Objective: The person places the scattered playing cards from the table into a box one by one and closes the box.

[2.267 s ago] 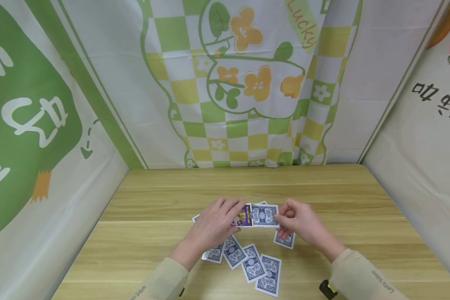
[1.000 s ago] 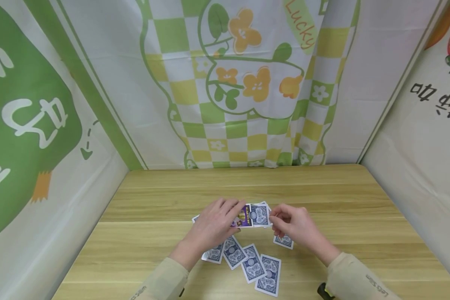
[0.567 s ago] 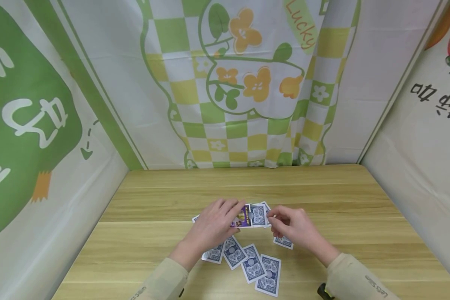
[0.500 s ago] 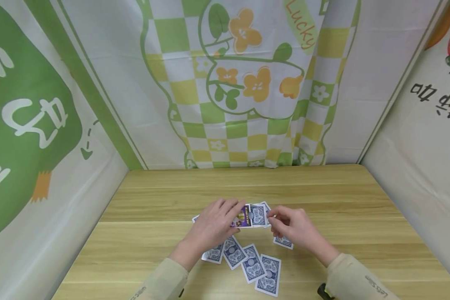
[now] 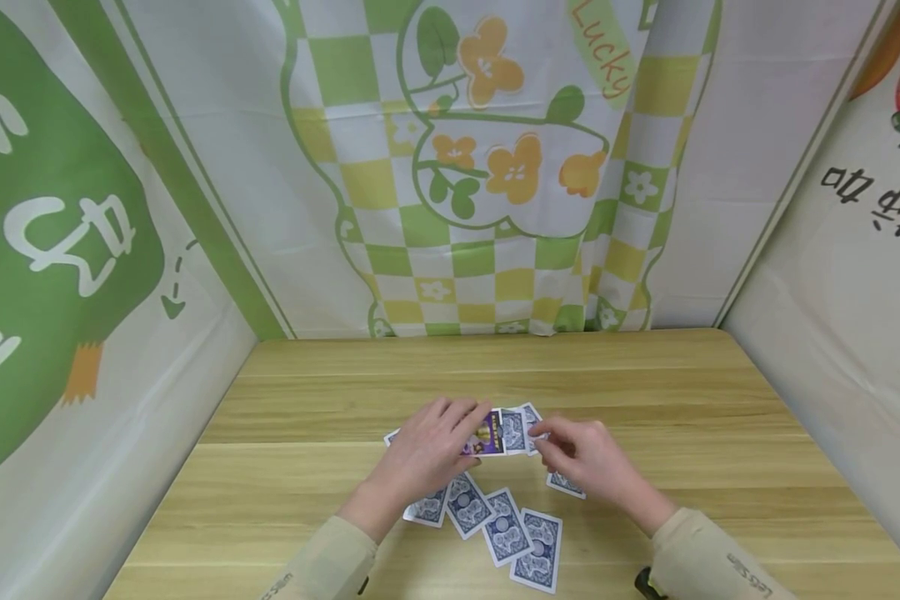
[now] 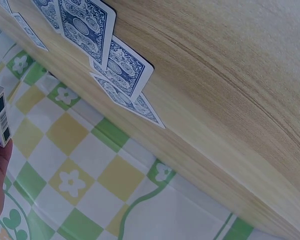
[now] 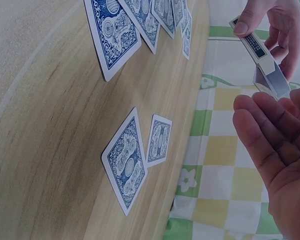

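My left hand (image 5: 429, 446) grips a small purple-and-yellow playing card box (image 5: 487, 433) from the left, its open end facing right. Blue-backed playing cards (image 5: 513, 430) stick partway out of that end. Close by, my right hand (image 5: 588, 462) has its fingertips right at the outer edge of these cards. In the right wrist view the right hand's fingers (image 7: 262, 135) reach out fairly straight below the box (image 7: 255, 50), whose flap stands open. The left wrist view catches only a corner of the box (image 6: 1, 112) and part of the left hand.
Several face-down cards lie loose on the wooden table (image 5: 307, 400): an overlapping row including a front card (image 5: 537, 550), a single card (image 5: 566, 485) under the right hand, and one (image 5: 534, 414) behind the box. A patterned cloth (image 5: 487, 275) hangs at the table's back.
My right hand has moved left along with the cards, which have slid further into the box. Its thumb no longer lies over the card's face. The left hand and box stay in place.
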{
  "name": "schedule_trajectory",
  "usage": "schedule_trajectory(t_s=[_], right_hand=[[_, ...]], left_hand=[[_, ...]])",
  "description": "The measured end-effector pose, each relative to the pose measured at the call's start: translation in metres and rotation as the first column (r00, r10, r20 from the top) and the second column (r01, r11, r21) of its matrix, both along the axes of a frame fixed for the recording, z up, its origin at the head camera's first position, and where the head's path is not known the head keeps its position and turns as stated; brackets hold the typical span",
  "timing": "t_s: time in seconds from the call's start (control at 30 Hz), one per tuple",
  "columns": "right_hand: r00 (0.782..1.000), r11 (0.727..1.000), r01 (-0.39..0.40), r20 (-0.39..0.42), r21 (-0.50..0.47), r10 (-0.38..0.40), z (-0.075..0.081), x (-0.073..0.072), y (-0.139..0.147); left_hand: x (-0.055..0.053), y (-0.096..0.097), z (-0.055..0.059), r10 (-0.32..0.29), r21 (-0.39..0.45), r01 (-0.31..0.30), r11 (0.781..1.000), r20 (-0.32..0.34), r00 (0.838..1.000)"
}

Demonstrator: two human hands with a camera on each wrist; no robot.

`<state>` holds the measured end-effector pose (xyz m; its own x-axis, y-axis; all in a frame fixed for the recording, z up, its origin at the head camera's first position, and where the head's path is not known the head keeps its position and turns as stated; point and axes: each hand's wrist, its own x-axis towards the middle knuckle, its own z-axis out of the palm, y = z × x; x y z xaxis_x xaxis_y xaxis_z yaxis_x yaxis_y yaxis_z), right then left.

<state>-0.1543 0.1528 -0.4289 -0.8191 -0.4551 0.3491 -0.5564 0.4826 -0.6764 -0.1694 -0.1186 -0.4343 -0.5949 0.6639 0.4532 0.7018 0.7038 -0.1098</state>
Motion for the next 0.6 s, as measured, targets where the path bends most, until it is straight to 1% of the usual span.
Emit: schedule_trajectory(t_s=[0.17, 0.37, 0.6], right_hand=[[1.000, 1.000, -0.008, -0.011, 0.009, 0.008, -0.0009, -0.0004, -0.0008], [1.000, 1.000, -0.018, -0.014, 0.021, 0.018, -0.0025, -0.0005, 0.0004], [1.000, 0.999, -0.013, 0.008, 0.030, 0.013, -0.0033, -0.0008, 0.0011]], left_hand=[[-0.0001, 0.0002, 0.0001, -0.007, 0.002, 0.007, 1.000, -0.002, 1.000], [-0.0002, 0.0007, -0.0005, -0.007, -0.007, 0.007, 1.000, -0.021, 1.000], [-0.0006, 0.0011, -0.0018, -0.010, 0.002, 0.010, 1.000, -0.031, 0.999]])
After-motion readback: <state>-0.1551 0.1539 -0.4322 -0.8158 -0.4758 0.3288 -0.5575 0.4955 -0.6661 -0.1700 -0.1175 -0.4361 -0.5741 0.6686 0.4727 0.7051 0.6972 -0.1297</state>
